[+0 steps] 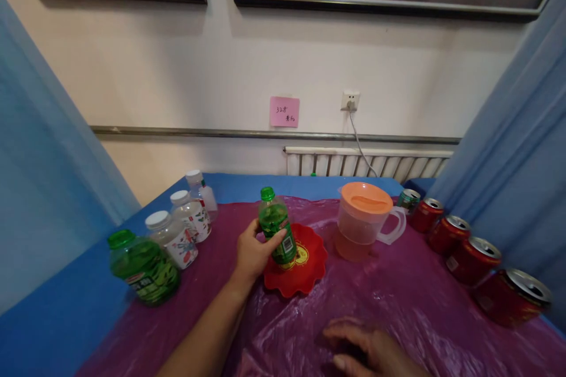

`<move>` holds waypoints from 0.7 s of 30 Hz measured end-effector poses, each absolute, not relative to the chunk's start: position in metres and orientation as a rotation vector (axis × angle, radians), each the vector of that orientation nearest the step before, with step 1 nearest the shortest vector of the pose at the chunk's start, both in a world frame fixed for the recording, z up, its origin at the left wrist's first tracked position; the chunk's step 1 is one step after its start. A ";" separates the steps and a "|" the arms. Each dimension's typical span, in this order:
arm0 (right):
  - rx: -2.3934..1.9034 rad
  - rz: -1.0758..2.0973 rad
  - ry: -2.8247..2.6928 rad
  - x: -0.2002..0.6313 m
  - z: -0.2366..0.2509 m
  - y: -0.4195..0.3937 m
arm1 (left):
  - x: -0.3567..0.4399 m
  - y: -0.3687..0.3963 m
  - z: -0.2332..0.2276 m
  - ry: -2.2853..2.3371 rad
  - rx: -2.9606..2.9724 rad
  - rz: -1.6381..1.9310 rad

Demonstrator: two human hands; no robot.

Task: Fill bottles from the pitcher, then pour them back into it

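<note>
Head view: we are gripping a small green bottle in our left hand, fingers wrapping its label, so part of the print is hidden. It is standing upright on a red scalloped plate, green cap on. Our right hand is lying flat and open on the purple plastic sheet, blurred and cut off below. An orange-lidded pitcher is standing just beside the plate.

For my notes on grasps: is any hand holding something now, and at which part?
The left hand grips the small green bottle around its middle, above the red plate. The right hand lies flat on the purple plastic sheet, holding nothing.
</note>
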State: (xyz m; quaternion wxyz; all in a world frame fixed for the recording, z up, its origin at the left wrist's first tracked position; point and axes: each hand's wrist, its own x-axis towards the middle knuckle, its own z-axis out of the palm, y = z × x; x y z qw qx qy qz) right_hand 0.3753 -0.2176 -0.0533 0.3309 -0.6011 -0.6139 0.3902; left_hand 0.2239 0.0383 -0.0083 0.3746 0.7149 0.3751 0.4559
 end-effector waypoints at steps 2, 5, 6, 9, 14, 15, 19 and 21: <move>-1.566 0.957 -1.488 0.384 -0.065 -0.221 | 0.220 0.040 -0.015 0.951 1.899 1.150; -1.575 0.862 -1.293 0.393 -0.078 -0.222 | 0.216 0.042 -0.025 0.907 1.962 1.076; -1.588 0.844 -1.229 0.394 -0.080 -0.222 | 0.215 0.043 -0.028 0.894 1.984 1.053; -1.602 0.834 -1.122 0.394 -0.083 -0.219 | 0.215 0.044 -0.034 0.858 2.078 1.041; -1.585 0.814 -1.175 0.385 -0.081 -0.211 | 0.217 0.038 -0.033 0.826 2.210 1.001; -1.586 0.810 -1.193 0.384 -0.081 -0.210 | 0.218 0.036 -0.032 0.823 2.218 1.000; -1.597 0.807 -1.256 0.382 -0.080 -0.209 | 0.217 0.034 -0.032 0.799 2.240 1.019; -1.608 0.818 -1.281 0.383 -0.079 -0.210 | 0.217 0.036 -0.034 0.819 2.230 1.048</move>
